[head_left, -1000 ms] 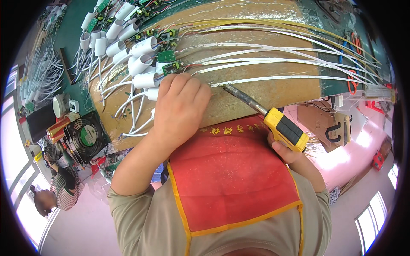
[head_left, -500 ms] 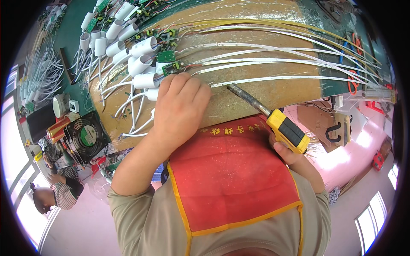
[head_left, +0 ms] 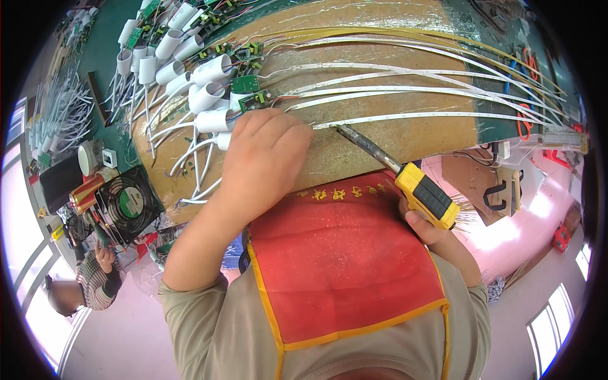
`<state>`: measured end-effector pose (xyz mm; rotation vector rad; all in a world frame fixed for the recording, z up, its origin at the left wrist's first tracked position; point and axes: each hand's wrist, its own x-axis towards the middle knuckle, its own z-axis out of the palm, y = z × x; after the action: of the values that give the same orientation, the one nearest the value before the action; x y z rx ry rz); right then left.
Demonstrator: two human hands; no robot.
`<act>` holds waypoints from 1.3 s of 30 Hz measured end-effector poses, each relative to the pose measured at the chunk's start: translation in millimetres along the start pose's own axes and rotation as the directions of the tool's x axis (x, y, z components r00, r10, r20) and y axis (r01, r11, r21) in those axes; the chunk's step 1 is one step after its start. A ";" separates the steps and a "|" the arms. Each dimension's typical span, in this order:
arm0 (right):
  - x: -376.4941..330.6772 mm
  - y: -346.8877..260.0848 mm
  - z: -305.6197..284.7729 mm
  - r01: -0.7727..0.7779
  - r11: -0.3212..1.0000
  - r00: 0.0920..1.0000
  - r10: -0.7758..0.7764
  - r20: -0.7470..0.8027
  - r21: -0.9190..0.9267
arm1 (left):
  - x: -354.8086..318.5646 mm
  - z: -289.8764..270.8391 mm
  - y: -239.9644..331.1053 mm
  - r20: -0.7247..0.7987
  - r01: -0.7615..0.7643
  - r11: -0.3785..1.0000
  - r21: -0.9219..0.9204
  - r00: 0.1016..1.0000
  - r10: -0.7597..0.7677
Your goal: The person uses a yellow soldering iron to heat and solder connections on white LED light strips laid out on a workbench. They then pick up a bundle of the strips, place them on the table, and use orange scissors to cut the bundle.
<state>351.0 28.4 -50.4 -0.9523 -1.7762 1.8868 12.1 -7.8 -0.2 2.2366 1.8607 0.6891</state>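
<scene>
My left hand [head_left: 263,155] rests knuckles-up on the brown board [head_left: 380,38], fingers curled over the near end of a white LED strip [head_left: 430,116] next to a small green circuit board [head_left: 252,100]. What the fingers pinch is hidden. My right hand [head_left: 425,223] grips the yellow-and-black handle of a soldering iron [head_left: 405,174]; its dark metal tip points at the strip's end just right of my left fingers. Several more white strips fan out to the right across the board.
White plastic tubes [head_left: 190,63] with wires and green boards lie in a row at the upper left. A black fan [head_left: 130,202] and a round white part [head_left: 88,157] sit left of the board. Red-handled scissors [head_left: 524,120] lie at right. Another person [head_left: 88,278] crouches at the lower left.
Both hands stay nearly still; the soldering iron's tip has edged slightly along the strip end. The person at lower left has shifted position.
</scene>
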 end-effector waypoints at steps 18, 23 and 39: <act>2.3 -1.7 0.6 0.037 0.999 0.999 -0.037 0.004 -0.004 | 1.3 10.3 2.7 -0.048 0.047 0.998 0.043 0.998 -0.045; 2.2 -1.6 0.4 0.032 0.999 0.999 -0.032 -0.003 -0.013 | 1.3 10.4 2.1 -0.047 0.047 0.998 0.043 0.998 -0.045; 13.4 -5.7 2.9 0.064 0.998 0.997 -0.063 0.036 -0.021 | 4.4 9.4 4.1 -0.012 0.053 0.997 0.053 0.999 -0.052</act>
<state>338.7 36.2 -47.8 -0.8650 -1.8287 1.8595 20.3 -2.8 -5.7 2.2111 1.9575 0.6525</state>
